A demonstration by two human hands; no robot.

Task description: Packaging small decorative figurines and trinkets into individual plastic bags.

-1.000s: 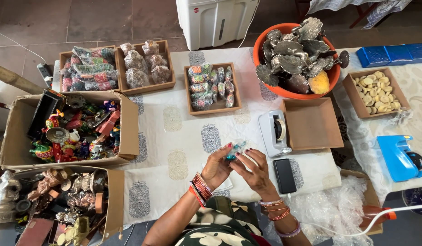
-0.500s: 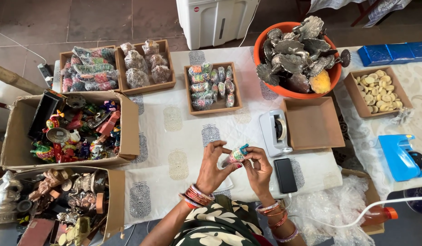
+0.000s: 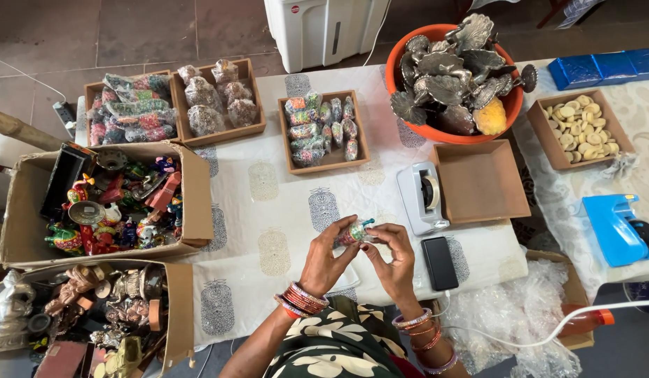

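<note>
While both hands meet over the near edge of the table [image 3: 282,203], the left hand [image 3: 324,255] and right hand [image 3: 393,253] pinch a small colourful figurine [image 3: 354,231] between their fingertips, holding it just above the printed white cloth. It looks partly wrapped in clear film, though that is too small to tell for sure. To handle it well, I judge the fingers should stay close to the piece's middle, with light pressure and the protruding teal tip kept free, so nothing snaps or slips.

Just right of the hands lies a black phone [image 3: 440,262], and beyond it a white tape dispenser [image 3: 422,197] beside an empty brown box [image 3: 482,182]. Farther back, a shallow brown tray [image 3: 324,131] carries rows of small film-wrapped pieces; two more trays at the far left hold wrapped bundles, colourful [image 3: 128,110] and pale [image 3: 219,100]. An orange tub [image 3: 450,73] is heaped with grey metal shell-shaped items. At the left, an open carton [image 3: 107,203] is full of painted figurines. A blue dispenser [image 3: 618,229] sits at the right edge, near crumpled bubble wrap [image 3: 513,315].
</note>
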